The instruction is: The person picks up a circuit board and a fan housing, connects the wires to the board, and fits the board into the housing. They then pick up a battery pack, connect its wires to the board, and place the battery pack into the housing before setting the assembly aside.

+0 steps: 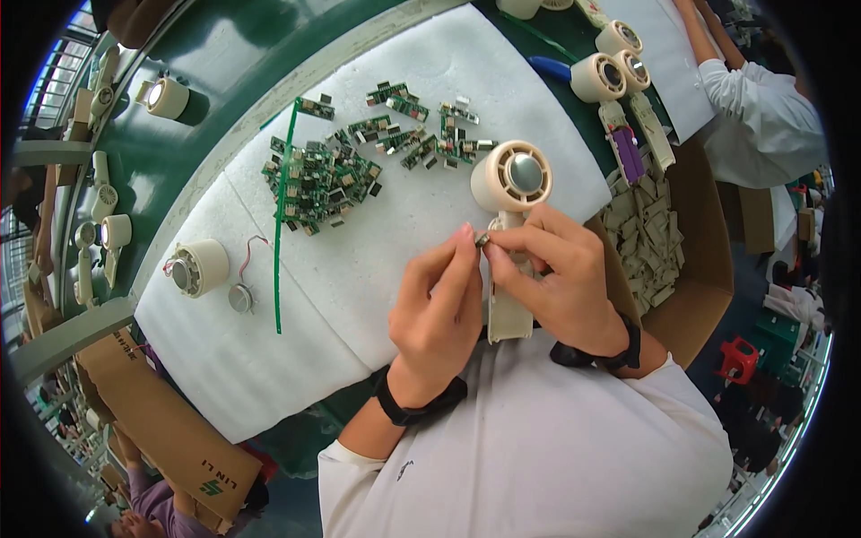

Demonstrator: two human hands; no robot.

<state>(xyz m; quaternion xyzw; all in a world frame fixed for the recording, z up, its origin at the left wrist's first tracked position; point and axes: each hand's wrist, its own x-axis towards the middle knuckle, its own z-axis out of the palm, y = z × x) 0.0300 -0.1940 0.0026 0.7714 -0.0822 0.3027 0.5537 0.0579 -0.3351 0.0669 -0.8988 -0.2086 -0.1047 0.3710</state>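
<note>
"Starting at your left, what's there?"

"A housing (212, 264), then a metal disc (240, 299) on a red wire (249, 255), then a green strip (279, 287) lying over a pile of circuit boards (334, 179)."

"And your hands?"

"The fingertips of my left hand (437, 309) bunch against a small part (482, 239); whether they grip it, I can't tell. My right hand (565, 278) pinches it between thumb and forefinger, near the handle (509, 318) of the fan (491, 184)."

"Past that?"

"A carton (704, 291) of pale pieces (646, 233)."

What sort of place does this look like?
Probably an electronics assembly workshop or factory: green circuit boards are heaped on a white sheet, a cardboard box holds many pale plastic parts, and another person is nearby.
</note>
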